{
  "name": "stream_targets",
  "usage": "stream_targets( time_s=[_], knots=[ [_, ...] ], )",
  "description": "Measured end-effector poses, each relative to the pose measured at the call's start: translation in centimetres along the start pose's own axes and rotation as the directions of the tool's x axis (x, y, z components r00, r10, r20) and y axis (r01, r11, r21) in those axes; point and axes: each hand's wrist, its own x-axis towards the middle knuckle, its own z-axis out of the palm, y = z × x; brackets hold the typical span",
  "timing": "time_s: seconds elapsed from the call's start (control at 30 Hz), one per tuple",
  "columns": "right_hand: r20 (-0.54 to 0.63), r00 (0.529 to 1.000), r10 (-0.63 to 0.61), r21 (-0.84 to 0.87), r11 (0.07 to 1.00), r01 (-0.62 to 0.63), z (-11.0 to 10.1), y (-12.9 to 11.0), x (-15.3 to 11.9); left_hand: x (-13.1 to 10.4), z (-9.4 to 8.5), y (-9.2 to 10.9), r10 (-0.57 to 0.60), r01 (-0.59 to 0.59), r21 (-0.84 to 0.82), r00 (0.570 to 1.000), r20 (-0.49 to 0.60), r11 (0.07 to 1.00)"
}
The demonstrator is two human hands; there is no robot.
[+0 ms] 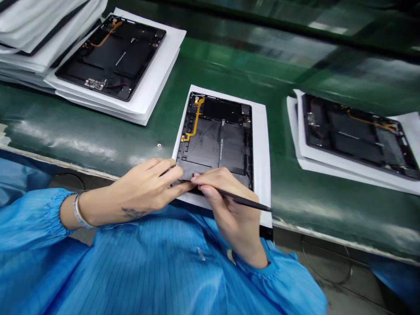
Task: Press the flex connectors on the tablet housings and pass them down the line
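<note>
An opened tablet (210, 140) with a yellow flex cable (197, 119) lies on a white sheet (261, 153) at the table's front edge. My right hand (229, 201) is closed on black tweezers (244, 201), whose tip points at the tablet's near edge and is hidden by the fingers. Over the tablet's near left corner, my left hand (154, 183) has its thumb and fingers bent around the same spot, close to the right fingertips. Whether the left fingers pinch a small part cannot be seen.
Another opened tablet (114, 57) rests on stacked white sheets at the upper left, beside a taller stack (29, 61). A third tablet (361, 135) lies on sheets at the right. A tiny piece (159, 145) sits on the green table (278, 192).
</note>
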Motion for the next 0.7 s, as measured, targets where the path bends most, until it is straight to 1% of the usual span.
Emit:
stream_targets(
  time_s=[0.1, 0.23, 0.3, 0.43, 0.5, 0.57, 0.63, 0.7],
  knots=[
    [0.037, 0.999, 0.009, -0.012, 1.0, -0.008, 0.2, -0.1, 0.5, -0.1, 0.2, 0.1, -0.002, 0.001, -0.021, 1.0, -0.022, 1.0],
    [0.062, 0.998, 0.012, 0.0, 1.0, -0.012, 0.2, -0.1, 0.3, 0.1, 0.2, 0.2, -0.008, 0.005, -0.05, 0.997, -0.071, 0.999],
    [0.098, 0.995, 0.008, 0.003, 1.0, -0.008, 0.1, -0.1, 0.2, 0.3, 0.1, 0.1, -0.001, -0.003, -0.047, 0.996, -0.084, 0.999],
    [0.184, 0.982, -0.044, -0.036, 0.998, 0.051, 0.0, -0.1, 0.2, -0.2, 0.2, -0.4, 0.028, -0.035, -0.054, 0.992, -0.127, 0.998],
    [0.185, 0.981, -0.056, -0.041, 0.997, 0.065, 0.1, 0.0, 0.2, -1.1, 0.6, -0.9, 0.051, -0.068, -0.105, 0.987, -0.154, 0.992],
    [0.162, 0.986, -0.042, -0.027, 0.999, 0.047, 0.0, 0.1, 0.3, -2.0, 0.9, -1.4, 0.056, -0.084, -0.174, 0.985, -0.161, 0.981],
    [0.138, 0.99, -0.029, -0.019, 0.999, 0.032, -0.2, 0.1, 0.2, -2.6, 1.0, -1.6, 0.029, -0.061, -0.223, 0.989, -0.142, 0.973],
    [0.138, 0.99, -0.024, -0.039, 0.999, 0.03, -0.7, 0.1, -0.2, -2.6, 1.0, -1.7, -0.006, -0.024, -0.234, 0.992, -0.126, 0.972]
  ],
)
